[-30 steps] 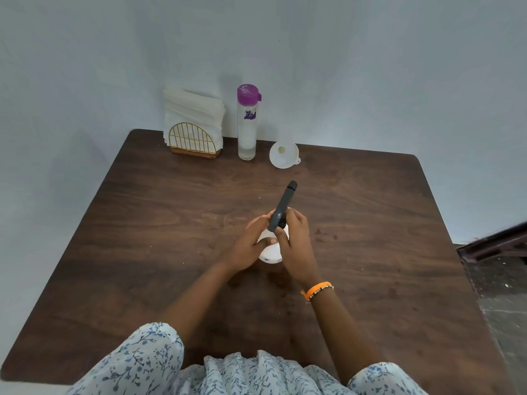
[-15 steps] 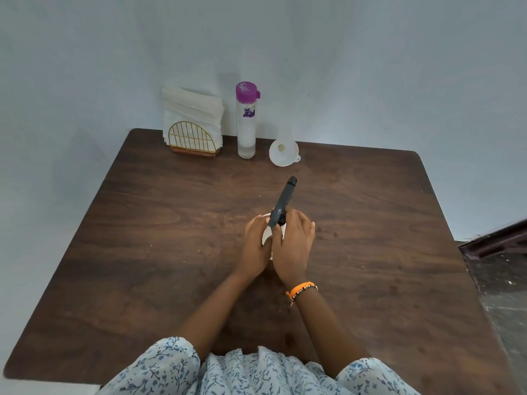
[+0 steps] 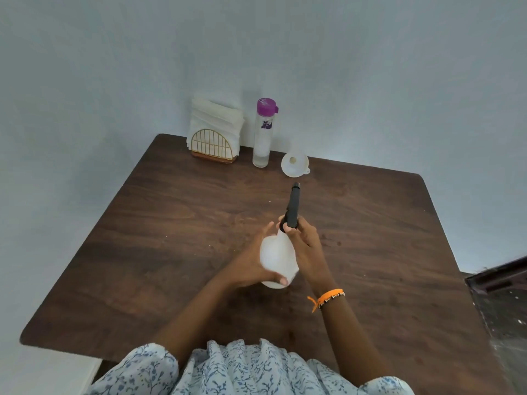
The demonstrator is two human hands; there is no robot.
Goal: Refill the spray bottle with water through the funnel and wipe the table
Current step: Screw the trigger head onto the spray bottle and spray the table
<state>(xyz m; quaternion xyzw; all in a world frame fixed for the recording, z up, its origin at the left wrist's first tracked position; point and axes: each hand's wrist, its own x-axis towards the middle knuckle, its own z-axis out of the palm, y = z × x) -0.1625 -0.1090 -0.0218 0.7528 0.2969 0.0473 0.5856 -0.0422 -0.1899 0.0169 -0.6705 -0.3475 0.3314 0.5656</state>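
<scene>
A white spray bottle point(image 3: 278, 259) with a black spray head point(image 3: 293, 206) is held over the middle of the dark wooden table point(image 3: 171, 238), tilted with its nozzle pointing away from me. My left hand point(image 3: 252, 263) grips the white body from the left, thumb under its base. My right hand point(image 3: 305, 246) pinches the black collar at the neck. A white funnel point(image 3: 294, 164) lies at the far edge. Beside it stands a clear water bottle point(image 3: 263, 135) with a purple cap.
A gold wire holder with white napkins point(image 3: 214, 135) stands at the back left, against the pale wall. A dark piece of furniture point(image 3: 502, 292) sits off the table's right side.
The spray bottle has been lifted and tilted, so its white body now shows between my hands. My left hand has shifted down round the body; my right stays at the neck.
</scene>
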